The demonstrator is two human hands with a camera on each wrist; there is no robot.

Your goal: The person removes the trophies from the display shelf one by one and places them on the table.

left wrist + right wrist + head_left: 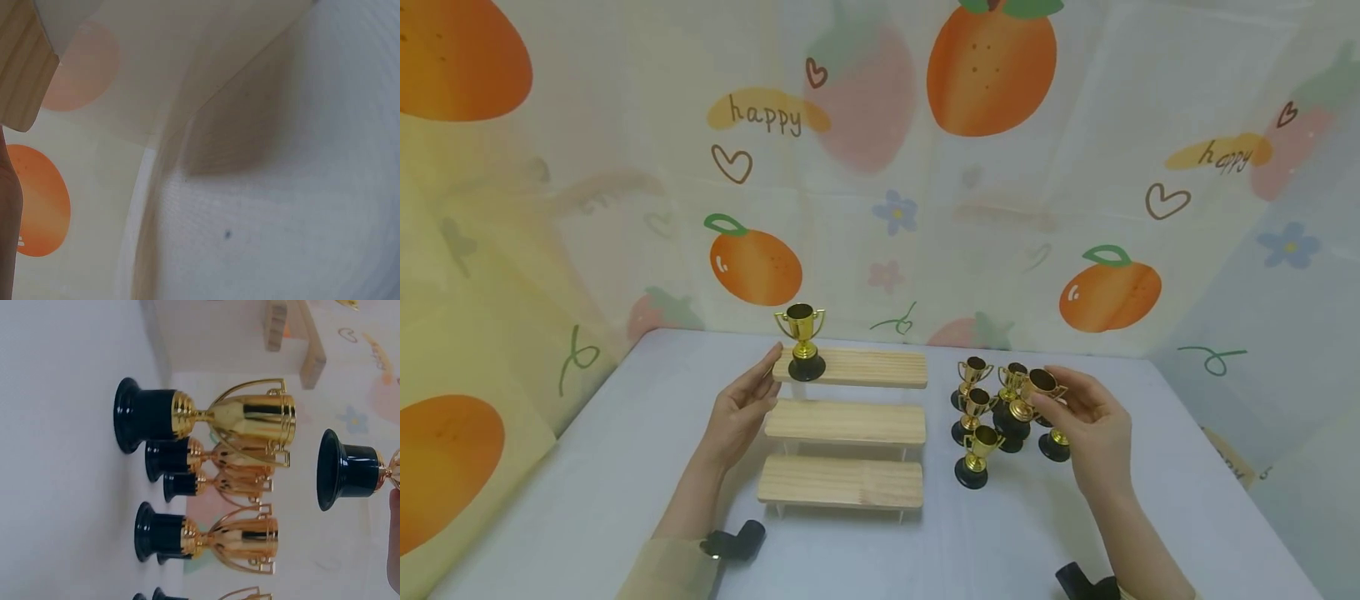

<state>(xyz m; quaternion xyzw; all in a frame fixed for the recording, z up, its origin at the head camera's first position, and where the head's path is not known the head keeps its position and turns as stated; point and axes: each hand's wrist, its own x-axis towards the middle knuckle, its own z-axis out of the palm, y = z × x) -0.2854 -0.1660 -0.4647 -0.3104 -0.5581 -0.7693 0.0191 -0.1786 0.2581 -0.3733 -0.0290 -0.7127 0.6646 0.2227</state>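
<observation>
My right hand [1093, 421] pinches a small gold trophy cup [1022, 408] with a black base. In the right wrist view the held trophy's base [347, 470] hangs apart from the tabletop, its upper part cut off by the frame. Several similar trophies stand upright below and around it, including a front one [981, 454]. My left hand [740, 417] has its fingers extended at the left end of the top wooden shelf [880, 368]. One trophy [802, 340] stands upright on that end of the shelf. The left wrist view catches only a sliver of the hand [7, 219] and a shelf corner [22, 75].
Below the top shelf, a middle wooden shelf [846, 422] and a lower one [842, 483] step down toward me on clear supports. A white cloth covers the table [850, 562]. Behind it hangs a fruit-printed curtain [970, 183].
</observation>
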